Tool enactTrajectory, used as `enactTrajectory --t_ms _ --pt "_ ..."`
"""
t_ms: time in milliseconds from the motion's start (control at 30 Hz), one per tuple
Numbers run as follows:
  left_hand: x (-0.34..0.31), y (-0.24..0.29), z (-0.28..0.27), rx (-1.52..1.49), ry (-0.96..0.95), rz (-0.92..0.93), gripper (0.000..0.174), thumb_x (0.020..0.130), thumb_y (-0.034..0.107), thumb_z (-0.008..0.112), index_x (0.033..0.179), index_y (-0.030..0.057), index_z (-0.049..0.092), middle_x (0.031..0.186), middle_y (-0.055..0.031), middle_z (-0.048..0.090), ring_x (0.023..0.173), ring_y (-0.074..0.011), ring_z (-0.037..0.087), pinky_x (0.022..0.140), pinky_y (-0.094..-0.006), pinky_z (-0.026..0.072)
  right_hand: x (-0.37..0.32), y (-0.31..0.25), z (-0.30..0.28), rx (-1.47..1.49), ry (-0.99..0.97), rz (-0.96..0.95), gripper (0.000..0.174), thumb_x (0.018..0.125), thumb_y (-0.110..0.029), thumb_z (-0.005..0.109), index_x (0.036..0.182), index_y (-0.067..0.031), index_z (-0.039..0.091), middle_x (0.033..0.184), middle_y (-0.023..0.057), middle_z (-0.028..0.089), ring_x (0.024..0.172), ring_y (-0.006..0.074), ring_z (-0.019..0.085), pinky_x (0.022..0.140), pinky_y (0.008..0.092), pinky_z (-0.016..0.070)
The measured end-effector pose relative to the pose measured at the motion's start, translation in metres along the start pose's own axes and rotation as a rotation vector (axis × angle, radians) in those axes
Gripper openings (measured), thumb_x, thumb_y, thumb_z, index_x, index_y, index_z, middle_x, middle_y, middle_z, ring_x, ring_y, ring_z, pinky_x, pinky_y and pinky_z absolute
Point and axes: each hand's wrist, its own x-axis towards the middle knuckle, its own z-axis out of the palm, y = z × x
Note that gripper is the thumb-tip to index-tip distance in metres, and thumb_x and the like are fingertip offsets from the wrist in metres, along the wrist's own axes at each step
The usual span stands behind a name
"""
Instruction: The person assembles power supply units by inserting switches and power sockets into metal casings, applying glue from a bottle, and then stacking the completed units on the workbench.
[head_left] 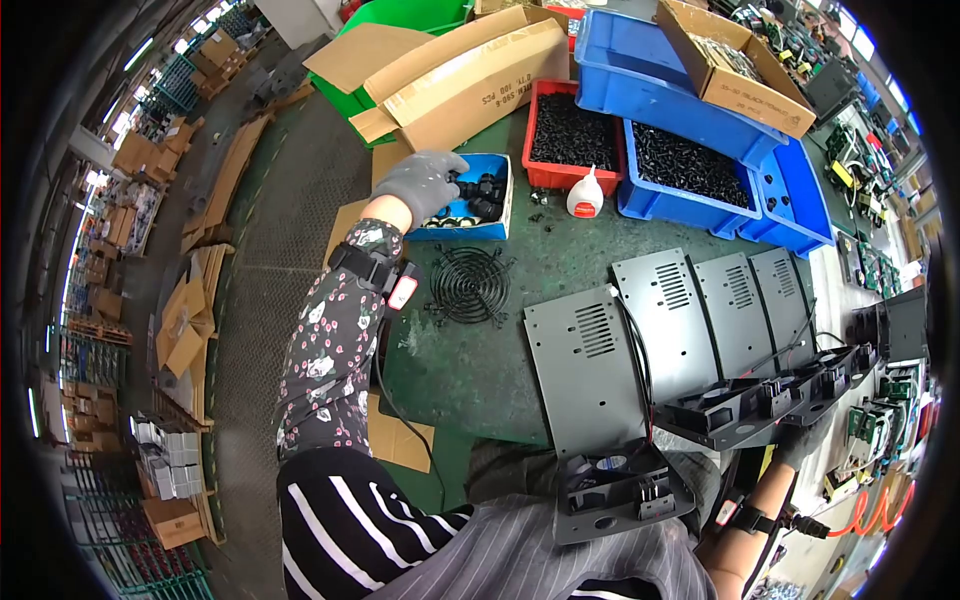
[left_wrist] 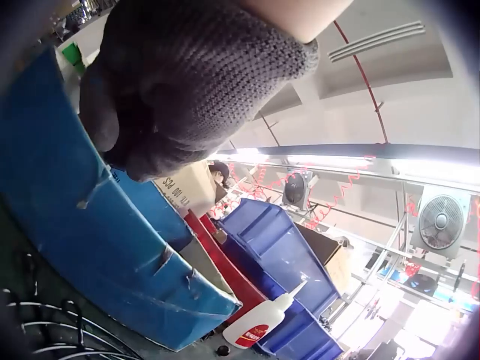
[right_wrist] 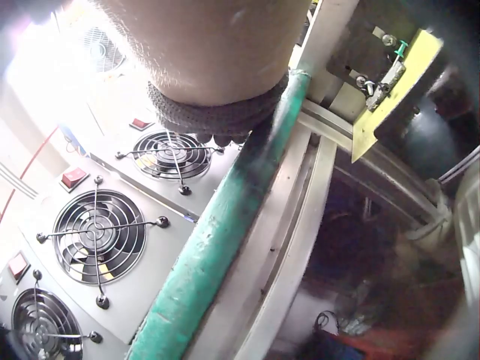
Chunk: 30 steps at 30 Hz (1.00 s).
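Factory floor (head_left: 285, 220) and cartons (head_left: 187, 330) flanked a green worktop (head_left: 425, 370). In the head view, the left hand (head_left: 415, 185) dipped bent fingers into a blue box (head_left: 460, 232) of black parts (head_left: 488, 207), probably set close for easy reach; metal panels (head_left: 590, 390) lay rowed, perhaps for repeated handling. From the left wrist, any grip was hidden. From the right wrist, the right hand (right_wrist: 216, 116) was near fan guards (right_wrist: 99, 236), its finger spread and hold unclear.

Looks forward and down from the head over left hand (head_left: 418, 184), right hand (head_left: 803, 442) and worktop (head_left: 470, 370). Sits close at each wrist, facing past the hand; at the left, shares the white bottle (head_left: 585, 196) right of it with the head view.
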Motion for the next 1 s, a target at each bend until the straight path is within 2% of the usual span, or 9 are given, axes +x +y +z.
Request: enactTrajectory --t_ms 67,200,267,400,600,667,767,867,1000 --pt "0.0 0.012 0.001 0.205 -0.067 0.051 0.042 0.083 0.023 0.064 0.124 0.0187 0.06 0.116 -0.0127 0.061 0.11 -0.029 0.059 0.097 -0.0397 0.0453 0.001 -0.001 -0.001 0.094 0.019 0.016 0.046 0.1 -0.029 0.036 0.134 0.0004 0.048 0.125 0.0135 0.057 0.107 0.024 0.061 0.092 0.036 0.051" --pt "0.004 0.018 0.007 0.334 -0.14 0.011 0.038 0.083 0.025 0.061 0.121 0.0207 0.06 0.116 -0.0141 0.059 0.115 -0.0312 0.055 0.098 -0.0407 0.0444 -0.002 -0.019 -0.001 -0.378 0.061 -0.101 0.05 0.099 -0.036 0.037 0.129 0.0017 0.051 0.118 0.0141 0.06 0.106 0.0242 0.06 0.091 0.0372 0.0491" --pt "0.005 0.019 0.009 0.349 -0.108 0.044 0.034 0.083 0.025 0.059 0.117 0.0197 0.062 0.116 -0.0136 0.061 0.112 -0.0315 0.058 0.096 -0.0407 0.046 -0.002 -0.025 0.003 0.217 0.069 0.108 0.051 0.099 -0.036 0.04 0.13 0.0024 0.05 0.119 0.014 0.059 0.107 0.0247 0.059 0.092 0.0373 0.0478" --pt "0.004 0.022 -0.003 0.293 -0.043 -0.073 0.028 0.082 0.023 0.06 0.108 0.0163 0.067 0.11 -0.0095 0.066 0.105 -0.0283 0.062 0.091 -0.0389 0.0482 -0.003 -0.028 0.008 0.442 0.096 0.232 0.049 0.098 -0.037 0.039 0.125 0.0026 0.051 0.119 0.0128 0.058 0.102 0.0236 0.058 0.091 0.0369 0.0464" --pt "0.001 0.008 -0.022 0.077 -0.075 -0.02 0.034 0.079 0.027 0.067 0.112 0.0165 0.067 0.111 -0.011 0.066 0.102 -0.0298 0.062 0.09 -0.0376 0.0485 -0.005 -0.071 0.009 0.226 0.088 0.237 0.039 0.099 -0.029 0.035 0.11 0.0009 0.058 0.104 0.0135 0.062 0.092 0.0222 0.06 0.085 0.0348 0.0479" --pt "-0.002 0.017 -0.019 0.106 -0.146 -0.025 0.037 0.078 0.026 0.067 0.114 0.0171 0.067 0.111 -0.0114 0.066 0.103 -0.029 0.062 0.091 -0.0378 0.0483 -0.004 -0.063 0.008 0.065 0.067 0.208 0.036 0.1 -0.023 0.036 0.118 0.0018 0.055 0.113 0.0135 0.061 0.1 0.0212 0.059 0.089 0.0333 0.0464" --pt "0.0 0.023 -0.009 0.377 -0.197 0.001 0.038 0.075 0.025 0.066 0.113 0.0169 0.068 0.112 -0.0113 0.066 0.105 -0.0288 0.062 0.092 -0.0389 0.0481 -0.003 -0.065 0.011 0.599 0.038 0.369 0.04 0.101 -0.029 0.033 0.12 -0.0009 0.055 0.117 0.0111 0.061 0.103 0.0194 0.059 0.092 0.0318 0.0458" --pt "0.008 0.016 0.001 0.377 -0.152 -0.06 0.036 0.075 0.025 0.064 0.109 0.0165 0.069 0.112 -0.0122 0.065 0.105 -0.0298 0.061 0.092 -0.0395 0.048 -0.002 -0.08 0.016 0.538 0.112 0.317 0.036 0.1 -0.025 0.035 0.107 0.0002 0.06 0.102 0.0106 0.063 0.091 0.0177 0.06 0.084 0.0327 0.0498" --pt "0.007 0.022 -0.001 0.454 -0.118 -0.021 0.033 0.077 0.03 0.061 0.105 0.0174 0.071 0.112 -0.0111 0.066 0.106 -0.0293 0.061 0.092 -0.0403 0.0485 -0.007 -0.087 0.016 0.845 0.15 0.406 0.037 0.1 -0.028 0.037 0.108 -0.001 0.062 0.106 0.008 0.062 0.096 0.0178 0.059 0.088 0.0316 0.0477"
